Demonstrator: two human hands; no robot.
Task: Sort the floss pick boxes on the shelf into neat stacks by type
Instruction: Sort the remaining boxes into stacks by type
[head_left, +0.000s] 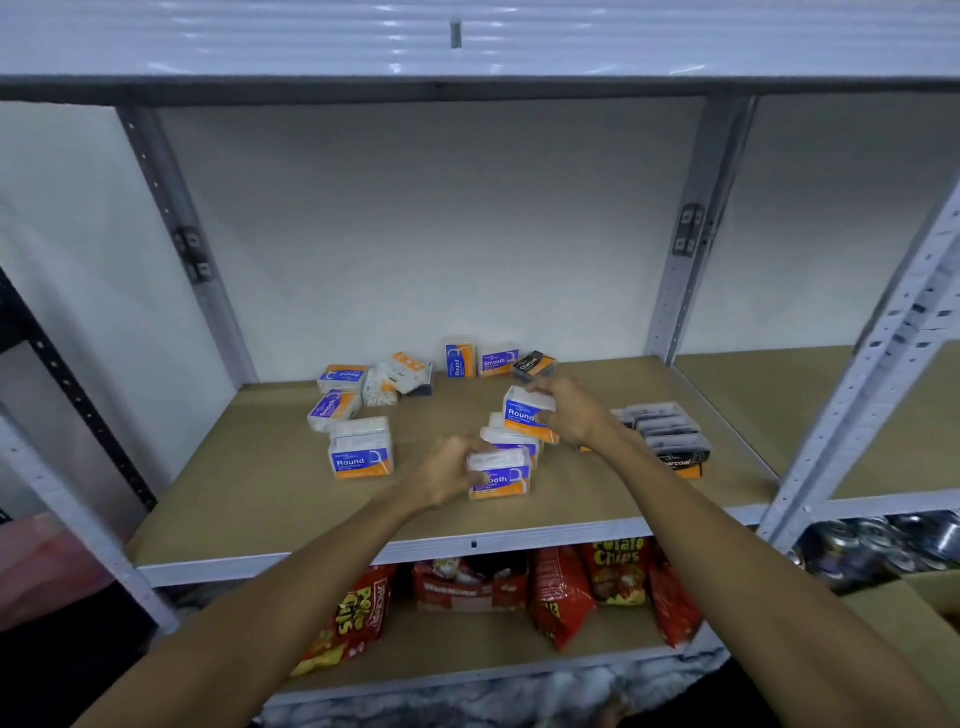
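Observation:
My left hand (447, 475) grips a Smooth floss pick box (501, 474) at the front middle of the wooden shelf (270, 499). My right hand (569, 413) holds a Round box (524, 413) just above a short pile of similar boxes (511, 441). A stack of Round boxes (361, 448) stands to the left. Black Charcoal boxes (670, 436) lie in a row on the right, partly hidden by my right arm. Loose boxes sit at the back: a Smooth box (332, 410), a Round box (343, 376), tipped boxes (402, 376), an upright Round box (461, 359), a Smooth box (498, 361) and a Charcoal box (534, 365).
Grey metal uprights (680, 249) frame the bay, with another shelf board overhead (467, 85). Bags of potato chips (615, 571) and a red carton (470, 584) fill the shelf below. Cans (883, 540) sit lower right beside a cardboard box (914, 597).

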